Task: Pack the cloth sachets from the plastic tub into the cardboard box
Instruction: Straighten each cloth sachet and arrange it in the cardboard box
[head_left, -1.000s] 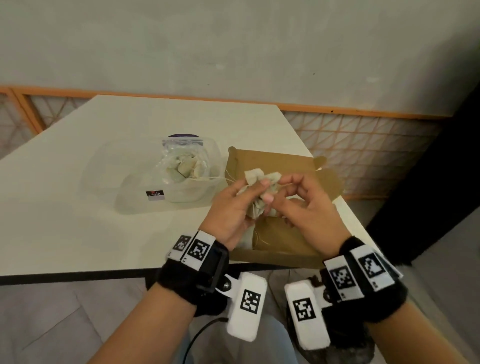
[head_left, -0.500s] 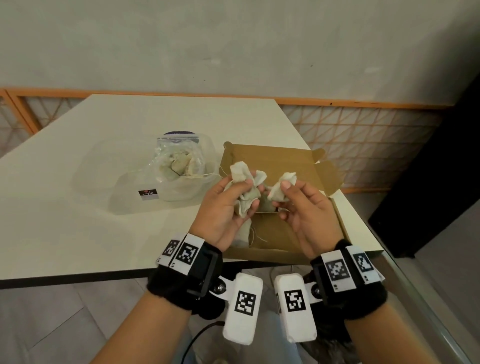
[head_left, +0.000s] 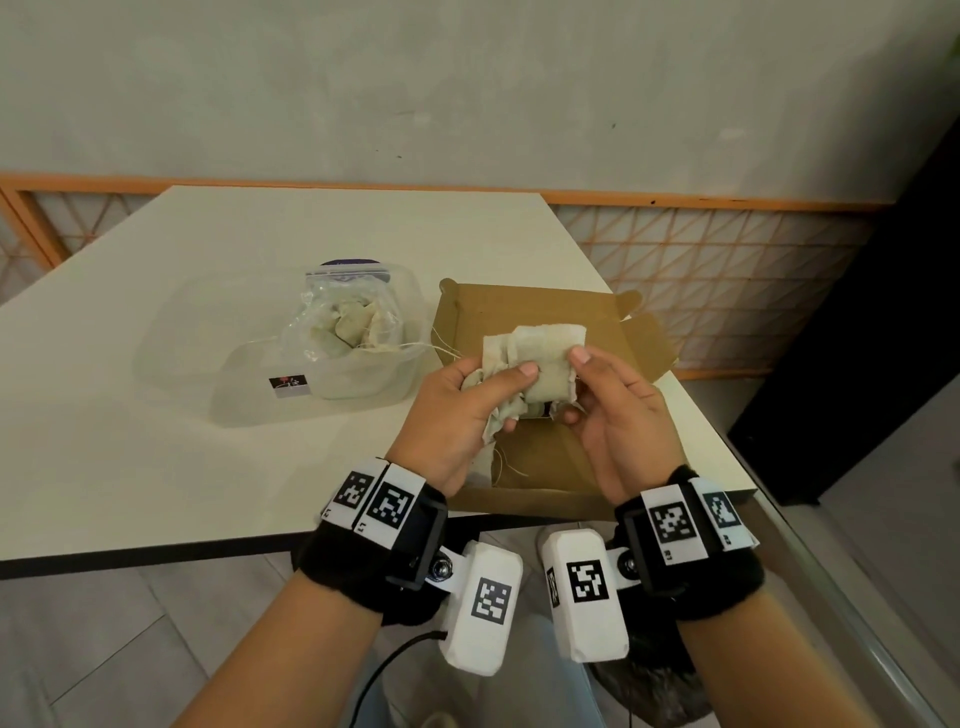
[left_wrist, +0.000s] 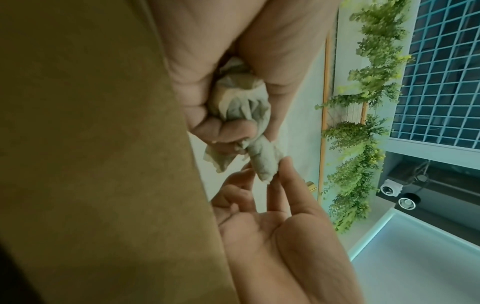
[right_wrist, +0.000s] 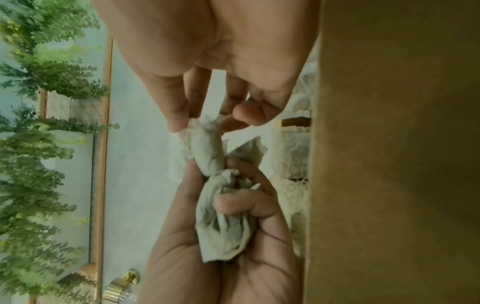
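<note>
Centre frame, the left hand (head_left: 457, 410) clutches a bunch of sachets (head_left: 535, 364) (cream cloth) over the box (head_left: 540, 312); the right hand (head_left: 618, 410) pinches one.

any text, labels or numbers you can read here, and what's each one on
"L1": small print at the edge of the marker tags on the left wrist band, faint, so unsure.
"R3" or similar: on the right wrist band, too small to be sure.
Sticker on the plastic tub: red and white marks on black, too blurred to read.
Dark label behind the zip bag: unreadable.
Cardboard box: no print visible.
</note>
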